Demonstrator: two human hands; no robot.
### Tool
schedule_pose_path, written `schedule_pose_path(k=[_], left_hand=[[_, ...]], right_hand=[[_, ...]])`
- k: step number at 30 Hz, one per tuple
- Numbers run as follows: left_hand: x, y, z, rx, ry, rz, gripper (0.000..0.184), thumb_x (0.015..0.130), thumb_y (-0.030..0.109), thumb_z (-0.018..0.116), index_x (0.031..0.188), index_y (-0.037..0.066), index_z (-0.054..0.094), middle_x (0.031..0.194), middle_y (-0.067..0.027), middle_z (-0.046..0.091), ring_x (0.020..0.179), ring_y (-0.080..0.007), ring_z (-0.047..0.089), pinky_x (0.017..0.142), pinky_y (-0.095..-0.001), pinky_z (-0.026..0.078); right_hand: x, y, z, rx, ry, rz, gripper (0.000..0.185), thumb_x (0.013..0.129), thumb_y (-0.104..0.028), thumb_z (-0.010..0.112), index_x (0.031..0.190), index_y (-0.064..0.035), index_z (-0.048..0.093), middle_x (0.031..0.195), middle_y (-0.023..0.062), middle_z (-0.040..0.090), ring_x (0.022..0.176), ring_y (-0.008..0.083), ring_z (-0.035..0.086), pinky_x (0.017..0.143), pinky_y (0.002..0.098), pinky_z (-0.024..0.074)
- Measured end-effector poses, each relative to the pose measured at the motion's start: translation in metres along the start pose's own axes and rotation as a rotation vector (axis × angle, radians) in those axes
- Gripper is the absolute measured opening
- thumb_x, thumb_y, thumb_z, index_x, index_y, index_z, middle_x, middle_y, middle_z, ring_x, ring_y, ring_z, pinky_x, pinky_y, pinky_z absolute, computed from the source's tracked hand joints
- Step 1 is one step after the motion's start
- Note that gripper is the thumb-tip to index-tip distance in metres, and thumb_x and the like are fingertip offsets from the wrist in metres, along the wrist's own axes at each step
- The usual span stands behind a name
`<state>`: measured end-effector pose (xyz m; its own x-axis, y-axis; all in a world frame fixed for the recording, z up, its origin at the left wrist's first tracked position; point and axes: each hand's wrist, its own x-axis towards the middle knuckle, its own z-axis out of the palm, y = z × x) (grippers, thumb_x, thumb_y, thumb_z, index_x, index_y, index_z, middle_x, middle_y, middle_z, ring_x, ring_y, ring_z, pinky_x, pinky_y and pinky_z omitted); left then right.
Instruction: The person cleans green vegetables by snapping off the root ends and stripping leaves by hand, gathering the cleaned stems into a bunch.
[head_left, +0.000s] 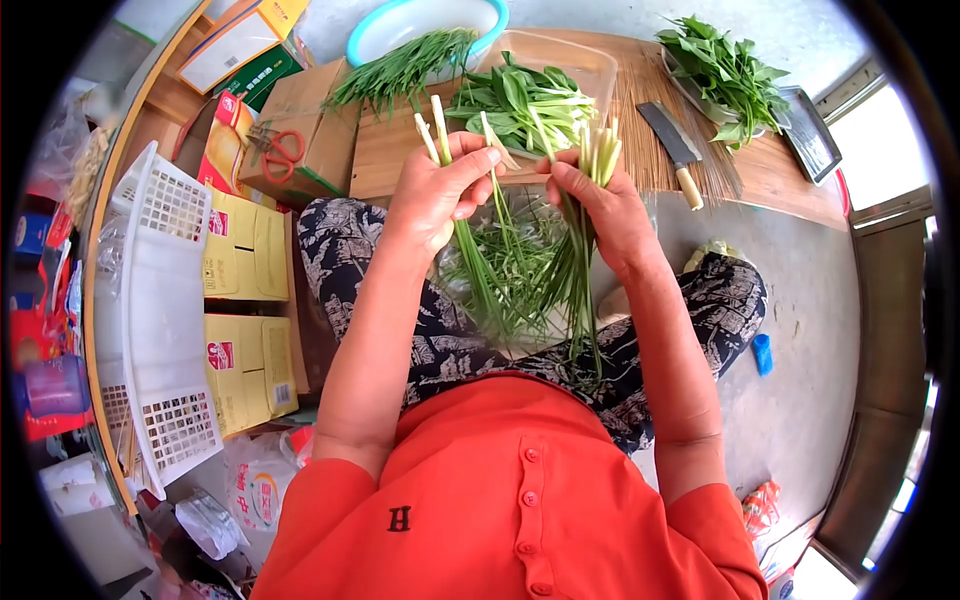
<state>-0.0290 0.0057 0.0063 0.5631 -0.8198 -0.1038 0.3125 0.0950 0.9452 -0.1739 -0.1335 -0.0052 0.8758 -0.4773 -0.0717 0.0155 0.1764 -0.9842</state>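
Note:
My left hand (440,188) is closed around a few garlic chives (484,270), their pale stem ends sticking up past the fingers. A thicker bunch of garlic chives (577,260) is gripped in my right hand (600,205), pale ends upward and green leaves hanging. Thumb and fingers of each hand are pinched together. Below and between the hands, more loose green leaves lie in what looks like a clear plastic bag, partly hidden. Just beyond the hands, leafy greens with pale stalks (525,108) fill a clear plastic tray (606,62) on the wooden table.
A cleaver (668,135) lies on thin sticks (640,100) on the table (800,190). Behind are chives (410,68), a blue-rimmed basin (428,22) and a leafy heap (722,80). Red-handled scissors (283,156), cardboard boxes (245,245) and a white rack (165,330) stand left.

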Motion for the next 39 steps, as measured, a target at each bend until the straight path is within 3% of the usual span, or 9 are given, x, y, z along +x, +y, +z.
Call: schedule_pose_path(k=[5,11,17,21,25,30,33,35,39], left_hand=[[0.005,-0.002,0.004,0.023,0.077,-0.021,0.013,0.084,0.013,0.066,0.090,0.001,0.062,0.079,-0.0026,0.062,0.054,-0.0033,0.047,0.039,-0.0157,0.027],[0.005,-0.005,0.013,0.016,0.165,0.019,0.015,0.082,0.011,0.069,0.090,0.001,0.062,0.071,-0.0008,0.059,0.051,-0.0034,0.047,0.038,-0.0154,0.028],[0.002,-0.011,0.018,0.005,0.134,-0.050,0.017,0.081,0.012,0.071,0.092,0.001,0.063,0.067,0.0015,0.056,0.051,-0.0020,0.046,0.039,-0.0153,0.027],[0.002,-0.008,0.012,-0.026,0.069,-0.032,0.024,0.088,0.020,0.065,0.101,0.001,0.061,0.076,0.0026,0.051,0.058,-0.0020,0.044,0.042,-0.0149,0.028],[0.003,-0.012,0.005,0.052,-0.005,-0.087,0.022,0.091,0.022,0.059,0.099,0.002,0.059,0.078,0.0031,0.049,0.061,-0.0032,0.044,0.045,-0.0166,0.030],[0.005,-0.020,0.024,0.205,-0.068,-0.122,0.014,0.092,0.018,0.057,0.095,0.005,0.058,0.077,0.0029,0.053,0.060,-0.0036,0.044,0.046,-0.0176,0.031],[0.001,-0.025,0.028,0.291,-0.104,-0.071,0.014,0.093,0.018,0.055,0.095,0.005,0.058,0.077,0.0020,0.055,0.058,-0.0041,0.045,0.046,-0.0179,0.031],[-0.002,-0.021,0.022,0.387,-0.160,-0.097,0.019,0.095,0.019,0.051,0.101,0.003,0.057,0.083,-0.0020,0.057,0.065,-0.0072,0.051,0.050,-0.0199,0.040],[-0.007,-0.018,0.013,0.024,-0.284,-0.143,0.036,0.098,0.029,0.043,0.116,-0.001,0.053,0.100,-0.0097,0.059,0.094,-0.0189,0.061,0.071,-0.0284,0.052]], right_hand=[[-0.003,-0.009,0.011,0.116,-0.001,-0.097,0.015,0.093,-0.016,0.052,0.090,-0.0032,0.059,0.072,-0.0011,0.056,0.061,0.0077,0.048,0.057,0.0226,0.0381],[0.005,0.005,0.025,-0.044,0.005,-0.151,0.017,0.083,-0.014,0.070,0.092,-0.0029,0.061,0.077,-0.0027,0.058,0.068,0.0052,0.049,0.061,0.0217,0.0415],[0.019,0.021,0.026,-0.138,-0.001,-0.240,0.011,0.083,-0.007,0.067,0.093,-0.0017,0.064,0.073,-0.0042,0.058,0.068,0.0048,0.050,0.061,0.0227,0.0424],[0.007,0.012,0.011,-0.200,0.003,0.033,0.012,0.086,-0.016,0.065,0.087,-0.0050,0.068,0.072,-0.0059,0.057,0.065,0.0039,0.048,0.058,0.0211,0.0389],[0.004,0.006,-0.003,-0.252,0.081,-0.126,0.023,0.093,-0.025,0.055,0.084,-0.0062,0.065,0.071,-0.0031,0.059,0.063,0.0063,0.049,0.059,0.0226,0.0396],[0.008,-0.022,0.014,-0.123,0.020,-0.158,0.010,0.086,-0.010,0.064,0.088,-0.0002,0.063,0.077,0.0026,0.065,0.073,0.0077,0.059,0.064,0.0242,0.0481],[0.018,-0.009,0.016,0.000,-0.117,-0.198,0.009,0.086,-0.006,0.062,0.087,0.0024,0.062,0.072,0.0060,0.064,0.057,0.0125,0.060,0.054,0.0245,0.0486],[0.014,-0.016,0.014,-0.027,-0.089,-0.118,0.008,0.087,-0.006,0.061,0.085,0.0020,0.063,0.068,0.0055,0.063,0.051,0.0132,0.059,0.051,0.0245,0.0468],[0.021,-0.014,-0.008,0.105,0.012,-0.049,0.011,0.084,-0.012,0.066,0.076,-0.0056,0.062,0.057,-0.0029,0.051,0.048,0.0064,0.040,0.049,0.0219,0.0316]])
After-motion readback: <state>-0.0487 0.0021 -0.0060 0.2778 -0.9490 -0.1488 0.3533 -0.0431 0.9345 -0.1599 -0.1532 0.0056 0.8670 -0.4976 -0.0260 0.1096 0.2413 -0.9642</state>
